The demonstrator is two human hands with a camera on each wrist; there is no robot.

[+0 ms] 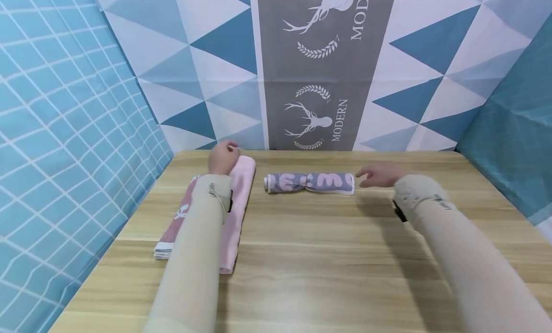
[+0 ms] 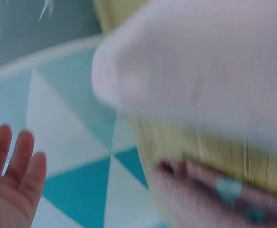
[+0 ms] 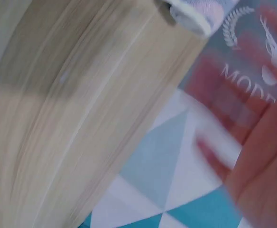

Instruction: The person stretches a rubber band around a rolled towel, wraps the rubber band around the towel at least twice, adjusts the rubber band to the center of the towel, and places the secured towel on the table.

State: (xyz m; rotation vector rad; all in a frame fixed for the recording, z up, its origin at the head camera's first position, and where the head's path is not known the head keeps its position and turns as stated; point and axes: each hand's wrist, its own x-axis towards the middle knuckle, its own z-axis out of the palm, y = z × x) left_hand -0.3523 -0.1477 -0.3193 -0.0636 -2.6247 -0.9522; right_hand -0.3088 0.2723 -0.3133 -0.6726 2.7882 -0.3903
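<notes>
across a pale wood-grained tabletop (image 1: 310, 256), near its back edge, lies a rolled grey-purple cloth (image 1: 327, 181) with pink lettering, drawn in at its middle. just beside its right end, the right hand (image 1: 378, 175) is loosely spread and holds nothing. the left hand (image 1: 223, 156), also without a grip, its fingers relaxed, is by the far end of a pale pink folded cloth (image 1: 241, 189); left of that is a dusty-rose cloth (image 1: 178, 223) with white print, possibly the same piece. behind stands a triangle-patterned backdrop (image 1: 233, 40) with a grey deer panel (image 1: 319, 69), between a blue gridded wall covering (image 1: 64, 108) and a teal sheet (image 1: 513, 122).
</notes>
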